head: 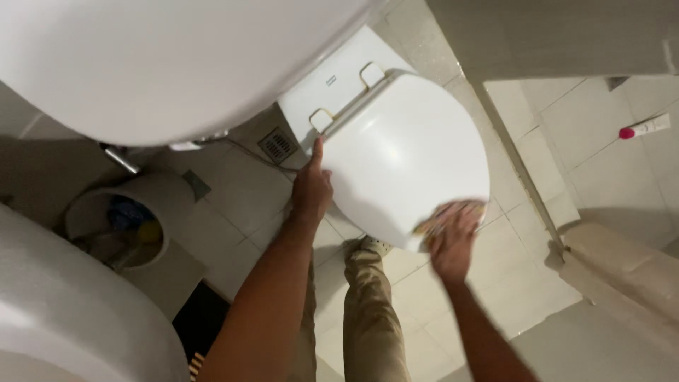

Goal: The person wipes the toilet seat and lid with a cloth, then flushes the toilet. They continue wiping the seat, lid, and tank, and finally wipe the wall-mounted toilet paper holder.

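Observation:
A white toilet (332,78) stands below me with its white lid (407,152) down. My left hand (311,187) rests flat against the lid's left edge, near the hinge. My right hand (453,237) is at the lid's front edge, blurred, closed on a yellowish sponge or cloth (438,221) pressed to the rim. My tan trouser leg (368,304) and a shoe show under the lid.
A large white basin or fixture (163,56) fills the top left. A white bin (120,226) with rubbish stands at left. A floor drain (277,145) lies beside the toilet. A small tube with a red cap (643,127) lies on the tiles at right.

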